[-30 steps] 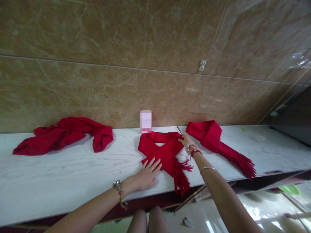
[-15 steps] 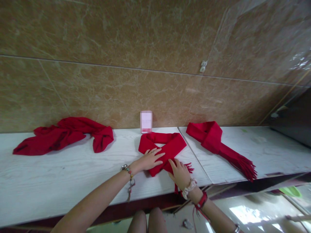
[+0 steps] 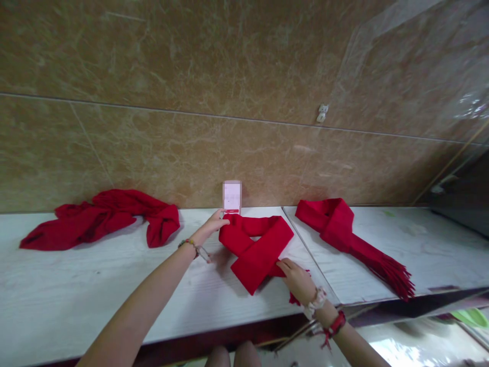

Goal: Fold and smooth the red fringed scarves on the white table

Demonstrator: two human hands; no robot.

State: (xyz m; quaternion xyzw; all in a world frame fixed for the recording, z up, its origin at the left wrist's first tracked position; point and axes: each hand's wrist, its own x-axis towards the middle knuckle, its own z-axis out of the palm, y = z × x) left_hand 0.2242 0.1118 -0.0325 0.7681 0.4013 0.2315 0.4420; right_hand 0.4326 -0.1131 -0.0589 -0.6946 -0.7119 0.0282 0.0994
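In front of me a red scarf [image 3: 257,255] lies looped, its two ends crossed, with a small gap inside the loop. My left hand [image 3: 216,223] grips the loop's upper left corner between thumb and fingers. My right hand [image 3: 298,278] pinches the scarf's lower right part, where the fringed end passes beneath the hand and is partly hidden. To the right lies a second red scarf [image 3: 336,227], looped, with its fringed tail pointing toward the front edge. A crumpled red cloth [image 3: 99,219] rests at the left.
The white wood-grain counter [image 3: 114,295] has a seam right of the middle scarf. A phone-like card with a blurred face [image 3: 232,195] leans on the brown tiled wall [image 3: 191,153]. A small white cat figure [image 3: 322,113] is on the wall. A green basin [image 3: 471,317] sits low at right.
My left hand has moved from lying flat on the scarf's crossing to its upper left corner. My right hand has shifted right and down, and the scarf's front end now sits lower.
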